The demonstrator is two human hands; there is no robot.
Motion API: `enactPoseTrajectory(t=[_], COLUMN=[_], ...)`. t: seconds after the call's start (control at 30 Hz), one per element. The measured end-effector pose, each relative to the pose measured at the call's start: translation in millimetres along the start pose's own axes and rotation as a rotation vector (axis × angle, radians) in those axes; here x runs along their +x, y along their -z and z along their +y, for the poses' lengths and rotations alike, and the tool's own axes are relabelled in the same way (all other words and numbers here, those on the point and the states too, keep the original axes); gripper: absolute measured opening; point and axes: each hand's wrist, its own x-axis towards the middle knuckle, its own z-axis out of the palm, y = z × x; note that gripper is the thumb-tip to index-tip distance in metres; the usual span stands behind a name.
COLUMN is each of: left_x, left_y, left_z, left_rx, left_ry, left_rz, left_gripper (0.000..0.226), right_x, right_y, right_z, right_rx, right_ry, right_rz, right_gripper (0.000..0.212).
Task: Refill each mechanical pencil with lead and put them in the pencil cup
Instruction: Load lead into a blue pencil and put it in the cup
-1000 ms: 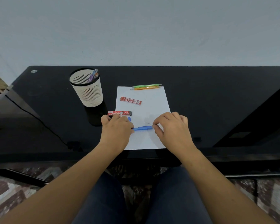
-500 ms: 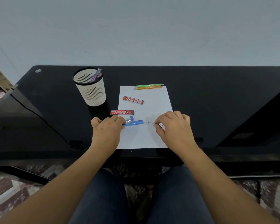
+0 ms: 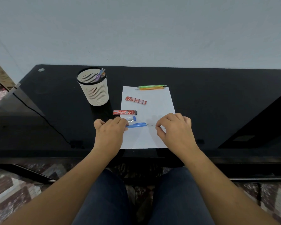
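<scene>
A pale wall backs the glossy black counter (image 3: 217, 103), where a white sheet of paper (image 3: 152, 140) lies under my hands. My left hand (image 3: 109, 132) has its fingers (image 3: 120, 121) curled round one end of the blue mechanical pencil (image 3: 136, 125), and the other end points at my right hand (image 3: 175, 129). There thumb and forefinger pinch a thin lead (image 3: 151, 125), its free tip at the barrel's mouth; I cannot tell if they touch. Just beyond my left fingers lie a blue-capped clear piece (image 3: 131, 118) and a red lead case (image 3: 125, 112), with a second lead case (image 3: 136, 100) farther out. A green pencil (image 3: 151, 86) and an orange pencil (image 3: 151, 89) lie side by side at the paper's far edge. The pencil cup (image 3: 94, 91), well beyond my left fingers, holds a purple pencil (image 3: 98, 77).
</scene>
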Motion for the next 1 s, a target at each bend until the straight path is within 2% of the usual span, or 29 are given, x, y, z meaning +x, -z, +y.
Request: enactPoseTrajectory(t=[0.13,0.63,1.0], left_x=[0,-1,-1], left_y=[2,2,1], left_z=[0,3,2], left_rx=[0.006,0.012,0.042], left_ry=[0.019,0.006,-0.007], left_rz=[-0.024,-0.027,-0.012], left_gripper=[0.023,0.022,0.023], right_x=[-2,0,2], right_y=[-1,7,11], right_z=[0,0,0], right_rx=[0.008,0.013,0.009], right_ry=[-0.008,-0.004,0.01], right_rz=[0.013,-0.107,-0.123], right_gripper=[0.007,0.018,0.017])
